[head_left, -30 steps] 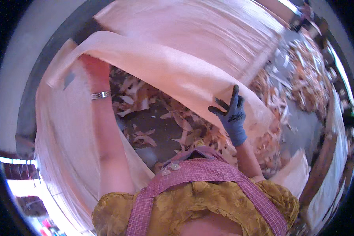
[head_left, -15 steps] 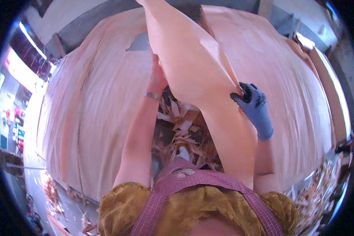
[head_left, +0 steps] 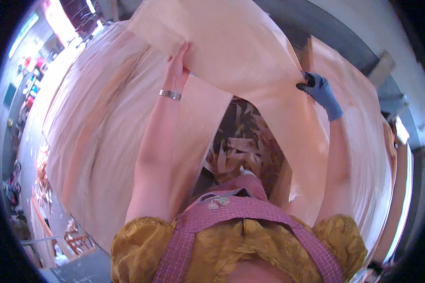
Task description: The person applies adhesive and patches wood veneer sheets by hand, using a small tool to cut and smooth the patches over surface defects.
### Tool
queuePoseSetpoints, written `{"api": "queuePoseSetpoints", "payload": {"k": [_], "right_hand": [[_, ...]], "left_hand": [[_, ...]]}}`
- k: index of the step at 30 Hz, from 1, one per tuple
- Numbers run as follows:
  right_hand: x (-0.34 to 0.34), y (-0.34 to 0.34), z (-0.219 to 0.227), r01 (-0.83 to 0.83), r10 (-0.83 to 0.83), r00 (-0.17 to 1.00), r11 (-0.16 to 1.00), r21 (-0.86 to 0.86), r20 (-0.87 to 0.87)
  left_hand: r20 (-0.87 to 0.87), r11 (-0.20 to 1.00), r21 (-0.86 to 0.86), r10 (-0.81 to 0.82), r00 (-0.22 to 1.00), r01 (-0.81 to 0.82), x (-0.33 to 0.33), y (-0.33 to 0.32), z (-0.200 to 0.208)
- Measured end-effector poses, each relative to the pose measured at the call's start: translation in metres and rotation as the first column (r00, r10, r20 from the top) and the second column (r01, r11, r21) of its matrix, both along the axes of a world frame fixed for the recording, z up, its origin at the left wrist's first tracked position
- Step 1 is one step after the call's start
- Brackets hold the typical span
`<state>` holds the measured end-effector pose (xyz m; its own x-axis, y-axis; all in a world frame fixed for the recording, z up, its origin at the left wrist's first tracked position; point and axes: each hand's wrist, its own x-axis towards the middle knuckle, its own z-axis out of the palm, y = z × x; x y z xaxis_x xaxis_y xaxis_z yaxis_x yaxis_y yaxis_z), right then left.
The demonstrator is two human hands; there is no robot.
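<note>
Veneer sheet (head_left: 231, 52) stretches raised between two hands: left of it, a broad stack (head_left: 87, 127); then the bare left hand (head_left: 177, 63), gripping its near edge; wood scraps (head_left: 243, 144) below; the gloved right hand (head_left: 311, 85), pinching its right edge.

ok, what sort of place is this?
Probably a wood-veneer workshop: a large, thin, pale-tan sheet being handled, a broad pinkish-tan pile of what look like similar sheets at left, and torn brown-and-tan scraps strewn in the dark gap by the person.
</note>
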<state>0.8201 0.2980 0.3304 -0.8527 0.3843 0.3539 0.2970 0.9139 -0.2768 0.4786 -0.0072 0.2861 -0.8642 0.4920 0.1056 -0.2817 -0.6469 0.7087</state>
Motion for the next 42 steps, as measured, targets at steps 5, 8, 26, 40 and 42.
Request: {"api": "queuePoseSetpoints", "payload": {"k": [5, 8, 26, 40, 42], "right_hand": [[-0.207, 0.108, -0.001, -0.347, 0.34, 0.937, 0.931, 0.115, 0.074], [-0.326, 0.109, -0.003, -0.489, 0.477, 0.87, 0.795, 0.361, 0.127], [-0.453, -0.006, -0.167, -0.801, 0.805, 0.567, 0.489, 0.346, 0.175], [-0.506, -0.03, -0.214, -0.891, 0.829, 0.419, 0.454, -0.007, 0.371], [-0.515, -0.057, -0.23, -0.918, 0.826, 0.374, 0.395, 0.039, 0.422]], "left_hand": [[0.013, 0.954, -0.018, 0.3, 0.954, -0.3, -0.049, -0.007, -0.033], [0.051, 0.867, -0.093, 0.496, 0.867, -0.49, -0.054, -0.034, -0.072], [0.326, 0.381, -0.604, 0.92, 0.219, -0.7, 0.12, -0.213, -0.283], [0.484, 0.314, -0.339, 0.867, 0.122, -0.887, 0.176, -0.217, -0.304], [0.505, 0.27, -0.34, 0.86, 0.067, -0.901, 0.136, -0.233, -0.305]]}}
